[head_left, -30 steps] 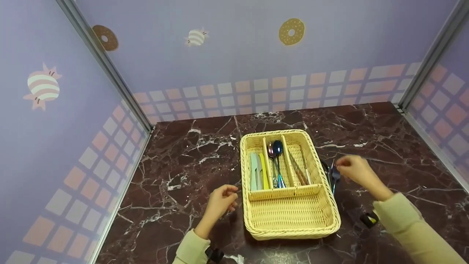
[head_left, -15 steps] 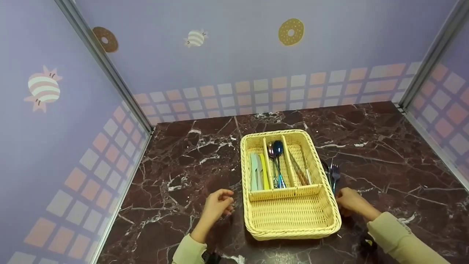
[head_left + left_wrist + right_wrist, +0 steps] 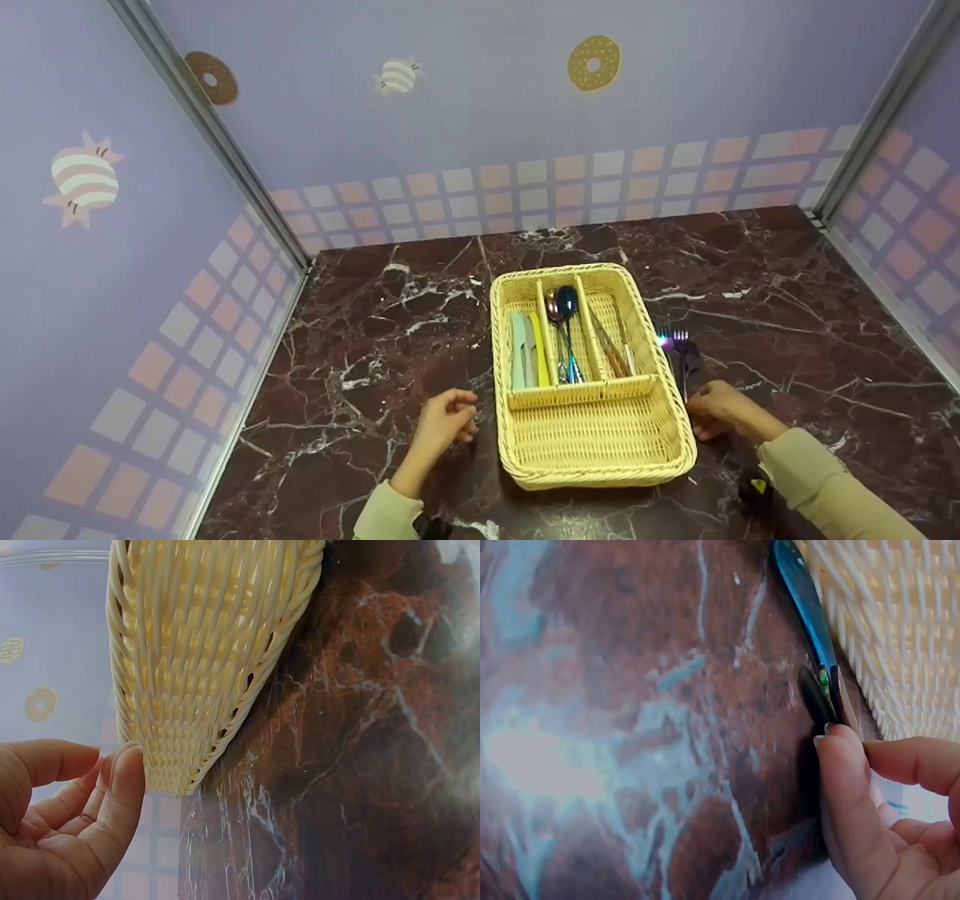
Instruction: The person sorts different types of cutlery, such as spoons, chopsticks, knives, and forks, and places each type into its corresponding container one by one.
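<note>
My right hand [image 3: 718, 409] is low beside the right wall of a pale yellow wicker basket [image 3: 592, 472]. Its thumb and index finger pinch the handle of a shiny fork [image 3: 680, 339], whose purple tines point to the back wall. Blue handle [image 3: 802, 604] shows beyond the fingertips in the right wrist view. Another fork [image 3: 664, 335] lies close by, partly hidden by the basket rim. To the basket's left, my left hand [image 3: 444, 420] hovers with loosely bent fingers, holding nothing. In the left wrist view its fingertips overlap the basket's side.
Inside the basket, the left section holds green [image 3: 519, 352] and yellow knives [image 3: 540, 351]. Shiny spoons [image 3: 568, 301] lie in the middle section, thin brown and white sticks [image 3: 611, 349] in the right one. Patterned partition walls [image 3: 480, 112] bound the dark marble table [image 3: 390, 330].
My right hand came down from the fork tines to the handle end. The forks have since turned and shifted slightly, with purple tines now showing. My left hand sank a little, then stayed.
</note>
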Demonstrator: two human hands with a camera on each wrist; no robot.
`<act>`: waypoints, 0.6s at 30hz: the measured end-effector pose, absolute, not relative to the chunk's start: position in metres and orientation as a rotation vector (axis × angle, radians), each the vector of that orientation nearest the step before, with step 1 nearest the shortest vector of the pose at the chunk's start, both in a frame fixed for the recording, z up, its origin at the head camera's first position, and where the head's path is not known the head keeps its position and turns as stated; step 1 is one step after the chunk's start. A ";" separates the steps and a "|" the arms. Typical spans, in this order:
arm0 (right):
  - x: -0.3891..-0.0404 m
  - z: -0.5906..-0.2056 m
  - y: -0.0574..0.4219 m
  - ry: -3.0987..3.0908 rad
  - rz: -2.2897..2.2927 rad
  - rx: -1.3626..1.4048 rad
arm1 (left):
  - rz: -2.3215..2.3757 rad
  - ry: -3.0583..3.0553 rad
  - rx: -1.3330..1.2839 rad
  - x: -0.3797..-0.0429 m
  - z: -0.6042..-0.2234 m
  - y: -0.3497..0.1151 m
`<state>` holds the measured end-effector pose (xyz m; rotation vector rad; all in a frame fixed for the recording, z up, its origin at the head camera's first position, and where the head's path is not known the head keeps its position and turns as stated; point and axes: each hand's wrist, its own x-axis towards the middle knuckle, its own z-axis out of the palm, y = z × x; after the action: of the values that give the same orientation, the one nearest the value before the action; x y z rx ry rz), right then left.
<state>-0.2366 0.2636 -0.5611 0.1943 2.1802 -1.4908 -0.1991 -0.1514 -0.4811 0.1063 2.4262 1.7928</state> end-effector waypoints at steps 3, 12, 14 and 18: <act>-0.237 -0.562 0.267 2.136 -1.516 0.177 | 1.805 2.414 0.111 -0.199 -0.482 -0.152; -0.242 -0.562 0.281 1.908 -1.727 0.052 | 1.777 2.422 0.083 -0.206 -0.494 -0.157; -0.244 -0.561 0.286 1.829 -1.800 0.032 | 1.770 2.433 0.082 -0.203 -0.487 -0.154; -0.247 -0.559 0.294 1.713 -1.924 0.039 | 1.760 2.444 0.083 -0.205 -0.490 -0.154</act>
<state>-0.2473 0.2940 -0.5591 0.0395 1.7132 -1.9241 -0.2047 -0.1539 -0.4900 0.0834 2.4441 1.7602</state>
